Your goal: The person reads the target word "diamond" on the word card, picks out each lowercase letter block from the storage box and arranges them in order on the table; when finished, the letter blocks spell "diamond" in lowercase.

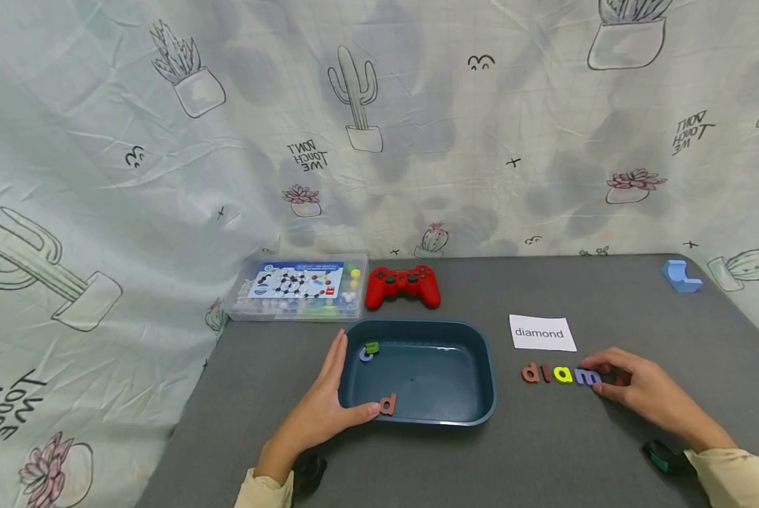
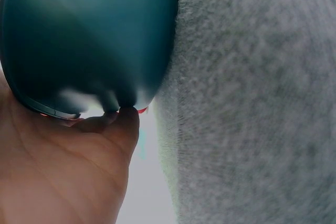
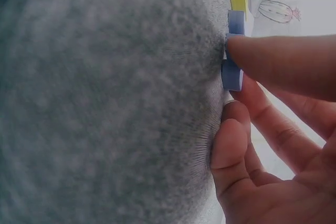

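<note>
Left hand: the left hand lies against the tray at its 8 o'clock corner, fingers stretched along the outer wall and thumb reaching along the near rim; its grip is spread, not curled round anything
Right hand: the right hand pinches the purple m, its grip closed on the letter between thumb and fingertip, low at the tabletop
Letter row: at 3 o'clock from the tray, running toward 3 o'clock: brown d, narrow dark red letter, yellow a, then the purple m just beside it
Card: the white card printed "diamond" lies between 11 and 12 o'clock from the row, near it
Tray: the dark blue tray holds a green letter and a pale purple letter touching at 10 o'clock, plus a second brown d between 7 and 8 o'clock, by the left thumb
Controller: red game controller, 12 o'clock from the tray
Box: clear plastic box, 10 o'clock from the tray
Block: light blue block, 2 o'clock from the card
</note>
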`<action>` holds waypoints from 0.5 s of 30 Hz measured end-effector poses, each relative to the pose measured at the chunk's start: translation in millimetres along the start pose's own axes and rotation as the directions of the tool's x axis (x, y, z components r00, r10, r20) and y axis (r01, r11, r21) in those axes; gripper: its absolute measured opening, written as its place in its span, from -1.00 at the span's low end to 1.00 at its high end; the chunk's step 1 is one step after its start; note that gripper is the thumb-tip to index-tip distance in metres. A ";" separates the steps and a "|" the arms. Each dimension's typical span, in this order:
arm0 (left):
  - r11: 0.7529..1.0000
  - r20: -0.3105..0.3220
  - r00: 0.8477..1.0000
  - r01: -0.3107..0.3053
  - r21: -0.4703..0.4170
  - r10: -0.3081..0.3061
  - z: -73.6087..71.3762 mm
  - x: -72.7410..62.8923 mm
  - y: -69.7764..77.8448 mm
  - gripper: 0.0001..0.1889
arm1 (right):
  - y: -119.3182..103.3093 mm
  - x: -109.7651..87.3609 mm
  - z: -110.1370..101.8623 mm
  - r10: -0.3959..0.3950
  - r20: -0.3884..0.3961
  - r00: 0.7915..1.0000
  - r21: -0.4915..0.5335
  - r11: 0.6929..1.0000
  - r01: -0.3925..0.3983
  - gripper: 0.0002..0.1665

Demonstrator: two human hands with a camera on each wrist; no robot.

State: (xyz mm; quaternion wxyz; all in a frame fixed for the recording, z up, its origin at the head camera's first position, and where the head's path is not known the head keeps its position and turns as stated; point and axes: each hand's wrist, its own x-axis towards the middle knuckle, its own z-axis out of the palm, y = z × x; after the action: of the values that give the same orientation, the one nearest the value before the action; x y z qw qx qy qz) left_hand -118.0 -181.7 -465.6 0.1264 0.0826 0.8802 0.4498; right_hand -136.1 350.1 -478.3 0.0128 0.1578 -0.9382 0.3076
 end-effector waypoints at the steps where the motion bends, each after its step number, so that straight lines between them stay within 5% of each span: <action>1: 1.000 0.002 1.000 -0.003 -0.001 0.003 -0.3 0.1 0.4 0.32 | 0.0 -0.2 0.0 0.000 0.000 1.000 0.003 1.000 0.000 -0.59; 15: 1.000 0.003 1.000 0.007 0.015 -0.007 0.2 0.4 1.3 0.33 | -1.4 2.2 -3.3 0.093 0.051 0.994 -0.013 0.996 -0.092 -0.63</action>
State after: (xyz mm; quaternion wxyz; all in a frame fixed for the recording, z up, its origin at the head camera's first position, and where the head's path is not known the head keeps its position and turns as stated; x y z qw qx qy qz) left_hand -118.3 -180.7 -464.7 0.1289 0.0811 0.8836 0.4428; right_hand -138.0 350.3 -474.6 -0.0250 0.1221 -0.9462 0.2986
